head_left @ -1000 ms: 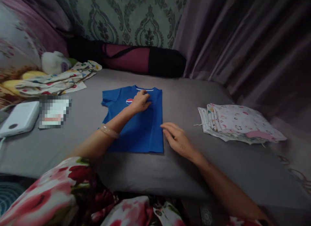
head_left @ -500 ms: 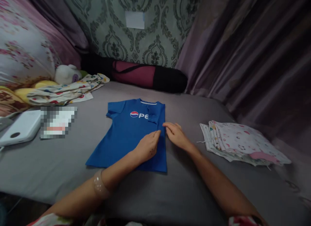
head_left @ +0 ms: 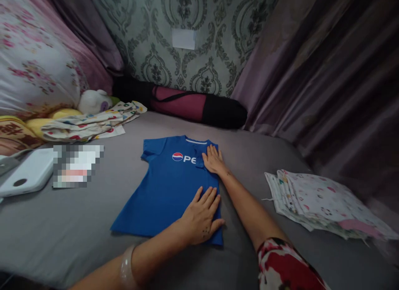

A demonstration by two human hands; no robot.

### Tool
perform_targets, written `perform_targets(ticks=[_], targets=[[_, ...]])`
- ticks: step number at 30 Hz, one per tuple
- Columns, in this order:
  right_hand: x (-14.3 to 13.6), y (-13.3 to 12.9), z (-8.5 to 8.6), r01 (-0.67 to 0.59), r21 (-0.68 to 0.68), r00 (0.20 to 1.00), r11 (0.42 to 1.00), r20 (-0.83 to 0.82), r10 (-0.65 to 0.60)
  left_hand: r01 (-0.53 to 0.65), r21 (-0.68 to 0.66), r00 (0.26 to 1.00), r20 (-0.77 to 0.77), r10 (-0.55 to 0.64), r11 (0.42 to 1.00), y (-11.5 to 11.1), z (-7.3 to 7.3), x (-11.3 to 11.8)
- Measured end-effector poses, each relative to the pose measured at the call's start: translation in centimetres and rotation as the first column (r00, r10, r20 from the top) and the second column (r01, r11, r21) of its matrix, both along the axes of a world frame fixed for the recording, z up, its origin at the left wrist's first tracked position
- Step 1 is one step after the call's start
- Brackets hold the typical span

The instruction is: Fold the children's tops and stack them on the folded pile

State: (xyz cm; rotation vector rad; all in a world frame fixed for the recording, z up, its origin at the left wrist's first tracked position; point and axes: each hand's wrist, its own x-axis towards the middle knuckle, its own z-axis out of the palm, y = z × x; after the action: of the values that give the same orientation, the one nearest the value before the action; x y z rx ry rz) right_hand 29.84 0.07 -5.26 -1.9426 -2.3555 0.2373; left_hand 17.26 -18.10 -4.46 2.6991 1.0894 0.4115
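Note:
A blue T-shirt (head_left: 162, 190) lies flat on the grey bed sheet, its right side folded inward so that the sleeve rests over part of the chest print. A round red, white and blue logo and the letters "PE" show beside that sleeve. My left hand (head_left: 201, 217) is spread flat on the lower right of the shirt, near its folded edge. Farther up, my right hand (head_left: 213, 160) presses on the folded shoulder and sleeve with its fingers stretched out. Neither hand grips the cloth.
To the right sits a stack of folded printed cloths (head_left: 327, 202). On the left are a white device (head_left: 29, 173), a blurred-out item (head_left: 77, 167), a crumpled patterned cloth (head_left: 90, 125) and a white plush toy (head_left: 93, 101). A long black and maroon bag (head_left: 181, 102) lies along the wall.
Both hands have gone from closed fingers at the shirt's right edge to lying flat on it. The right hand moved up to the shoulder, the left down towards the hem. The view shifted slightly.

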Motion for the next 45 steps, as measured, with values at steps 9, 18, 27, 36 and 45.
perform_targets(ticks=[9, 18, 27, 36, 45], targets=[[-1.2, 4.5, -0.6, 0.118, 0.112, 0.993, 0.987, -0.017, -0.117, 0.028, -0.067, 1.0, 0.009, -0.027, 0.997, -0.4, 0.3, -0.1], [-0.1, 4.1, 1.4, 0.063, 0.034, 0.995, 0.997, -0.075, -0.06, 0.037, -0.136, 0.996, 0.089, -0.025, 0.99, 0.0, 1.3, -1.2], [-2.2, 1.0, 0.1, 0.028, 0.061, 0.999, 0.998, 0.039, -0.031, -0.06, -0.163, 0.992, 0.099, 0.077, 0.985, 1.1, 2.1, -1.9], [-2.9, 1.1, 1.5, 0.025, -0.014, 1.0, 1.0, -0.008, -0.025, -0.269, -0.11, 0.946, 0.154, 0.284, 0.957, 2.7, 2.1, -3.4], [-5.8, 0.3, 0.6, -0.077, -0.001, 0.996, 0.997, -0.04, 0.077, -0.4, -0.094, 0.863, 0.296, 0.409, 0.912, 4.2, 2.0, -5.0]])
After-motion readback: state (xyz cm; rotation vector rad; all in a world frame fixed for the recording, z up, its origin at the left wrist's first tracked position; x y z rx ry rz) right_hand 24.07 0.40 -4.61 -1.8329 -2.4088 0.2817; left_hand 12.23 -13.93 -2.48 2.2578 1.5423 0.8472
